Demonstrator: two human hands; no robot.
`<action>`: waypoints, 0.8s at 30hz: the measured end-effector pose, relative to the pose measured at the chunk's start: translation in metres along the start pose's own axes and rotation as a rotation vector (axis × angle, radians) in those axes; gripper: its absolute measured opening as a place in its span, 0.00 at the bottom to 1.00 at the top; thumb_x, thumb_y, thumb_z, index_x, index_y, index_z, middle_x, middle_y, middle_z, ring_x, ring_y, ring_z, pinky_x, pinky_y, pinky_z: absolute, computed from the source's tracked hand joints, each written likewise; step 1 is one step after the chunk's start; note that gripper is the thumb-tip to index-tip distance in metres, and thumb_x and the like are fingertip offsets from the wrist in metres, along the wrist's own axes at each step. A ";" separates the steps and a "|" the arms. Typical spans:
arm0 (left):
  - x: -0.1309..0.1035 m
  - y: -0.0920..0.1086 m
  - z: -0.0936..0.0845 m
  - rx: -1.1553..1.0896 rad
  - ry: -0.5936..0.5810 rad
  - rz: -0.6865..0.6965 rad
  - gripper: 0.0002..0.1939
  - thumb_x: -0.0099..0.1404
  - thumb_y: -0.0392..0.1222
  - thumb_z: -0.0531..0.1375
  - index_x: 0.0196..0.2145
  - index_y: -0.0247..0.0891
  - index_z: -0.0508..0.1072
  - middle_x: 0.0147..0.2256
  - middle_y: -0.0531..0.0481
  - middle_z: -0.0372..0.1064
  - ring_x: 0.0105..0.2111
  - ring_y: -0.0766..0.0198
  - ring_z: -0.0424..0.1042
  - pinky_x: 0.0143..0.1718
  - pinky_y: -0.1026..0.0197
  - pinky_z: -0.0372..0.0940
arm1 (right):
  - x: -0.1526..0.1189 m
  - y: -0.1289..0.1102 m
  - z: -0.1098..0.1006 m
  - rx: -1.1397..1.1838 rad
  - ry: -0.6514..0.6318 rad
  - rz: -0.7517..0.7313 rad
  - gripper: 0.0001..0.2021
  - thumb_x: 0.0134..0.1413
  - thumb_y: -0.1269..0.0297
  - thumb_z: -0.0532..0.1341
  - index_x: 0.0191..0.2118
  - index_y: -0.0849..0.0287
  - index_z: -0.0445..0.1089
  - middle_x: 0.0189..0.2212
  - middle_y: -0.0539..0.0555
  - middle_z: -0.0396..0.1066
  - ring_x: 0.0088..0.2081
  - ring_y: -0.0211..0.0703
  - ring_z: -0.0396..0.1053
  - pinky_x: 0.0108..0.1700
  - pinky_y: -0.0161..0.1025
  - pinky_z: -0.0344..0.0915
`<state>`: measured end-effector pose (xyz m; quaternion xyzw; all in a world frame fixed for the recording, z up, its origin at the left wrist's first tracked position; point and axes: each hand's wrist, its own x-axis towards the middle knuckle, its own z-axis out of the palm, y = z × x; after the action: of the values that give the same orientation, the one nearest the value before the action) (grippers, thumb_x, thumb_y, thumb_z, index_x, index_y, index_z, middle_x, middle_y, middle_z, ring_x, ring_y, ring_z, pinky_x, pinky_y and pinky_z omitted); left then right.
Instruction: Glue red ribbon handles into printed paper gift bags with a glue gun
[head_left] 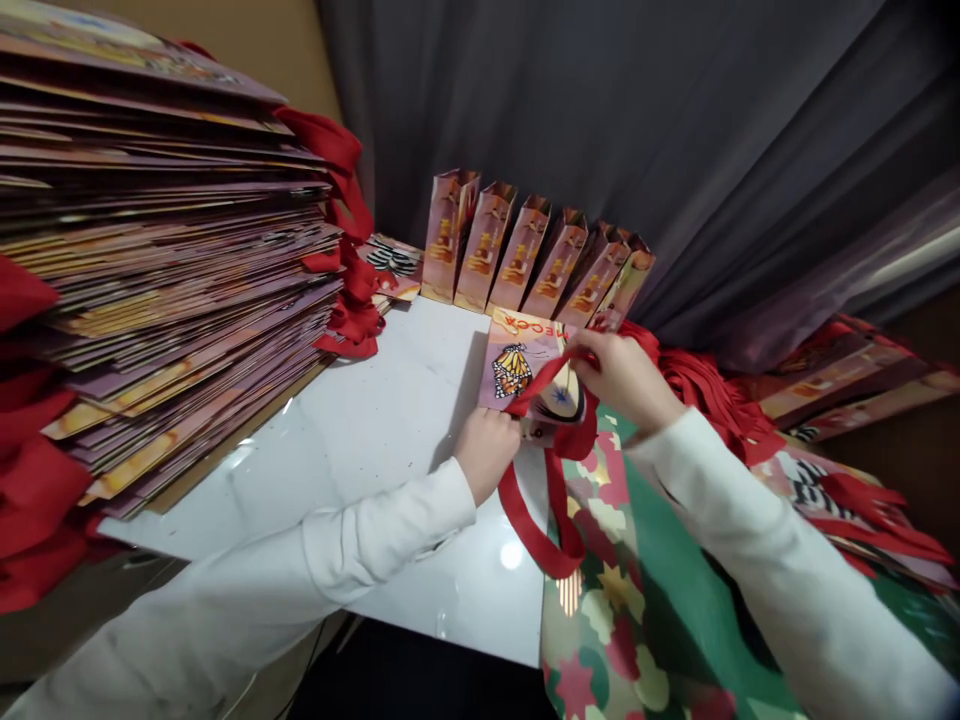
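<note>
A paper bag (512,372) printed with an orange butterfly and red lettering lies over the white table's right part. My left hand (487,452) is closed on the bag's near edge, beside the red ribbon. My right hand (622,375) pinches the red ribbon (551,385) above the bag's right side. Part of the ribbon hangs in a loop below the bag, over the table edge. The fingertips of my left hand are partly hidden.
Upright bags (508,250) stand in a row at the back. A tall stack of flat bags (202,250) with red ribbons fills the left. Patterned paper (611,600), a red ribbon pile (697,390) and more bags (840,375) lie right.
</note>
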<state>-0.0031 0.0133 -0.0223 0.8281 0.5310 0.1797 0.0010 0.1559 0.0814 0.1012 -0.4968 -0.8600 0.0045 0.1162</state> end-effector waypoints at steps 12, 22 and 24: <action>-0.025 0.003 -0.008 0.187 0.166 0.271 0.11 0.69 0.27 0.49 0.35 0.33 0.70 0.30 0.46 0.68 0.32 0.57 0.69 0.33 0.56 0.62 | 0.095 0.006 0.040 -0.411 -0.213 -0.119 0.16 0.64 0.70 0.49 0.52 0.62 0.68 0.49 0.67 0.73 0.51 0.53 0.72 0.47 0.43 0.66; -0.038 -0.026 -0.011 0.032 0.227 0.480 0.21 0.65 0.39 0.58 0.55 0.48 0.68 0.60 0.51 0.62 0.64 0.52 0.50 0.64 0.44 0.40 | 0.105 0.022 0.046 -0.158 -0.258 0.109 0.15 0.60 0.59 0.59 0.42 0.67 0.73 0.43 0.72 0.74 0.49 0.59 0.72 0.48 0.49 0.66; -0.034 -0.033 -0.015 -0.030 0.122 0.530 0.23 0.62 0.40 0.59 0.56 0.49 0.68 0.62 0.50 0.59 0.65 0.46 0.45 0.63 0.38 0.38 | 0.110 0.024 0.045 -0.040 -0.312 0.162 0.14 0.58 0.56 0.62 0.36 0.65 0.74 0.36 0.64 0.77 0.40 0.50 0.76 0.43 0.45 0.70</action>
<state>-0.0489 -0.0048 -0.0246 0.9257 0.2921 0.2311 -0.0657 0.1149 0.1924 0.0759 -0.5601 -0.8246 0.0738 -0.0294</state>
